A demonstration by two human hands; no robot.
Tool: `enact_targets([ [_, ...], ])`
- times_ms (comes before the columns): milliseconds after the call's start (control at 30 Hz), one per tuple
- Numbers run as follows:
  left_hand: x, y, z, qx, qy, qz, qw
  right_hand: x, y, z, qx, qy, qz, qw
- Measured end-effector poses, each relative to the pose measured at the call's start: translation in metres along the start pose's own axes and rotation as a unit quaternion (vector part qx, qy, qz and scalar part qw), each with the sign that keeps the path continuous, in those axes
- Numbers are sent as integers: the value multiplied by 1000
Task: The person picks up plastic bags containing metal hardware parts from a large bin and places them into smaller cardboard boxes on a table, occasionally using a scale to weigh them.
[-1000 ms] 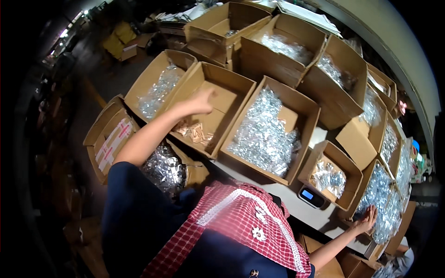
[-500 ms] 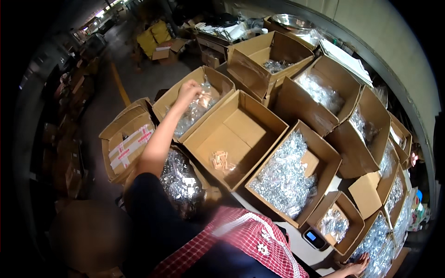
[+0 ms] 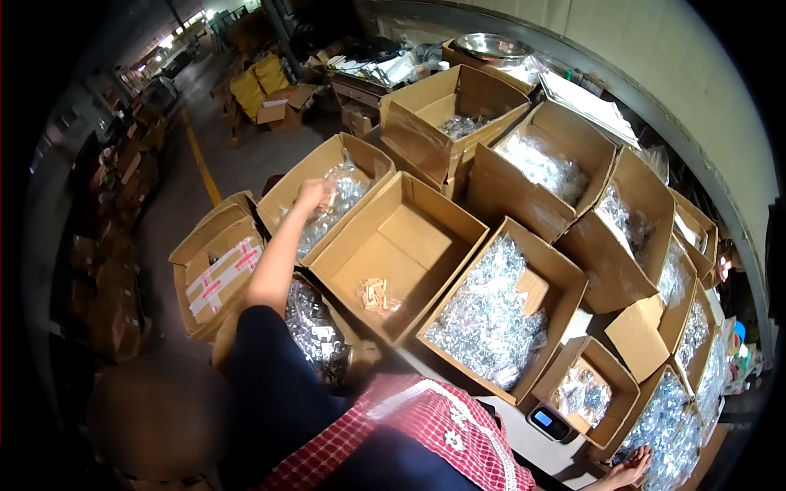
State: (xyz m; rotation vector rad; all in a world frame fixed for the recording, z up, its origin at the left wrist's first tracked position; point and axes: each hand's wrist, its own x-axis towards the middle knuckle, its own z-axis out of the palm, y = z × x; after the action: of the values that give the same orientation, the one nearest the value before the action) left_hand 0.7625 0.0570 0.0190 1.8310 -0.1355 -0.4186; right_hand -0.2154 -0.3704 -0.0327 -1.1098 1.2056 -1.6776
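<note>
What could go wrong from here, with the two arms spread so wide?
The right hand is at a heaped pile of shiny bags; some might slide off. The small box sits right by the scale, so a bump could disturb both. The left hand reaches into a box of clear bags, where thin plastic might snag.

The middle box (image 3: 417,237) opens upward, its far floor bare, with copper-coloured pieces (image 3: 377,296) at the near left; its left wall separates it from the left hand (image 3: 313,196); rightward, the box of silvery packets (image 3: 565,284) and the small box (image 3: 622,397) block a low path; taller boxes (image 3: 508,192) bar the far side.
</note>
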Motion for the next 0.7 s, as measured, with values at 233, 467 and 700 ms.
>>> enact_targets([
  [233, -103, 102, 96, -268, -317, -9, 910, -6, -20, 14, 106, 35, 32, 993],
  [467, -278, 127, 305, -136, -512, -72, 845, -18, -40, 80, 146, 62, 60, 986],
  [700, -392, 107, 436, 167, -542, 150, 810, -49, -93, 20, -39, -42, 110, 992],
])
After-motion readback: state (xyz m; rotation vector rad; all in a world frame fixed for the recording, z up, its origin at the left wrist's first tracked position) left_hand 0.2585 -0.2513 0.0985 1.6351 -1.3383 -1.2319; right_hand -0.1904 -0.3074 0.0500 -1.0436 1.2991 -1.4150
